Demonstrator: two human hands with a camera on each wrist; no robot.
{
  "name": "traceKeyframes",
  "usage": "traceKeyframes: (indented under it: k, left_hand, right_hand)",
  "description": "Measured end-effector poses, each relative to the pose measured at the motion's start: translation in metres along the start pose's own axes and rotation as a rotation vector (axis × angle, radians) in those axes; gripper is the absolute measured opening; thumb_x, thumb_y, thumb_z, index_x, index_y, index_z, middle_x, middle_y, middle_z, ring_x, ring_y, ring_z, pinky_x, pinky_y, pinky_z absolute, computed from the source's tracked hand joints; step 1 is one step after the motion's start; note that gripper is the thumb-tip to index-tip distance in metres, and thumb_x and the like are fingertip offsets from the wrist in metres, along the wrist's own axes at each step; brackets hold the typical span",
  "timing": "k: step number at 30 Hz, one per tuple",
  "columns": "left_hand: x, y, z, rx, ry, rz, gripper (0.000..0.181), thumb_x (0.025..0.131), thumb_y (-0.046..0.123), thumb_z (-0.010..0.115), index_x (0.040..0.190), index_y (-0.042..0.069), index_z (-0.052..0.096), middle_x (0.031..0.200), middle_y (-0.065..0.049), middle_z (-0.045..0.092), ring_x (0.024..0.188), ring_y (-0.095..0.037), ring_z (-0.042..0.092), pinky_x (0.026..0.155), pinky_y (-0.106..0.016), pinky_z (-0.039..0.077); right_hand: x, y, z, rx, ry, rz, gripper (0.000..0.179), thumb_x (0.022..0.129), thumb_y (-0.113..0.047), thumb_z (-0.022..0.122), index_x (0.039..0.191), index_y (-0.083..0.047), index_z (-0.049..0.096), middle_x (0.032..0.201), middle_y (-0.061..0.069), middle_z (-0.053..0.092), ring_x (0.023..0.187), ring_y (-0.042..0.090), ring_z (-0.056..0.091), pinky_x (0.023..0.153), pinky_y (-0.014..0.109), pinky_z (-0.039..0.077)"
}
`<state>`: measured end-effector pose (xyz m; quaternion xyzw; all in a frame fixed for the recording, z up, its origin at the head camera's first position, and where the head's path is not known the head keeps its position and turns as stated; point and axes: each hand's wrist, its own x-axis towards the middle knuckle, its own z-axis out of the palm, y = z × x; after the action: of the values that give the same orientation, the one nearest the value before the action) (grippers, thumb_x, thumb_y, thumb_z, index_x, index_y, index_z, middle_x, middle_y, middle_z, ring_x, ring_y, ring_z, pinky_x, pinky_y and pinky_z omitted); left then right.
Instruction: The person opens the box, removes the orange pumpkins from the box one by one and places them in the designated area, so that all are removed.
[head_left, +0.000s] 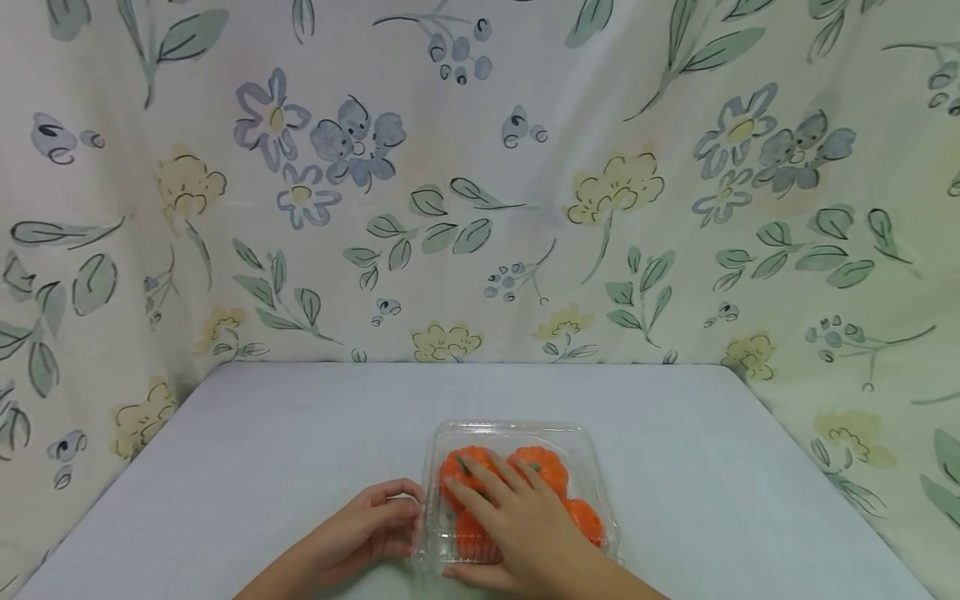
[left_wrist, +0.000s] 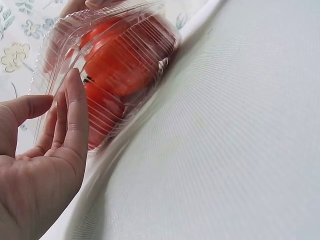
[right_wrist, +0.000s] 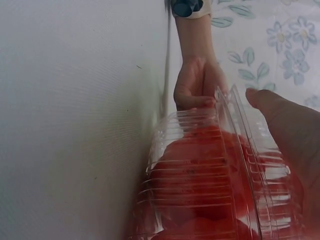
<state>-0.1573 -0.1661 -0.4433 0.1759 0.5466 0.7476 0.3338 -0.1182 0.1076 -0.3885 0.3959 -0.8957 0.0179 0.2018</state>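
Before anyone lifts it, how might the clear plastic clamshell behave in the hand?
The clamshell would probably flex under a squeeze, as its ribbed walls look thin. It may feel slippery, being glossy. The orange pumpkins inside could shift, with gaps beside them.

I'm seeing a pale floral curtain (head_left: 450, 283) hanging behind the white table (head_left: 300, 433); it is carrying blue and yellow blooms (head_left: 358, 143) and green leafy sprigs (head_left: 472, 236).
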Motion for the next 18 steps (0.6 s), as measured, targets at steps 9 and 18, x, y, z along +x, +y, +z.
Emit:
traceKeyframes:
  k: [9,18]
  left_hand:
    - [0.002,0.001,0.002,-0.007,0.059,-0.021,0.009,0.109,0.014,0.054,0.115,0.015,0.061,0.094,0.002,0.067,0.083,-0.008,0.067,0.077,-0.025,0.06]
    - [0.003,0.002,0.003,-0.028,0.111,-0.031,0.01,0.107,0.013,0.056,0.115,0.015,0.062,0.098,0.002,0.066,0.085,-0.009,0.066,0.079,-0.026,0.06]
  right_hand:
    - [-0.004,0.008,0.002,-0.009,0.14,-0.055,0.063,0.095,-0.065,0.067,0.14,-0.02,0.066,0.142,0.004,0.066,0.128,0.03,0.065,0.098,0.048,0.058]
    - [-0.016,0.016,-0.005,0.122,0.054,0.051,0.058,0.101,-0.066,0.056,0.14,-0.024,0.067,0.141,0.003,0.068,0.132,0.031,0.063,0.102,0.051,0.056]
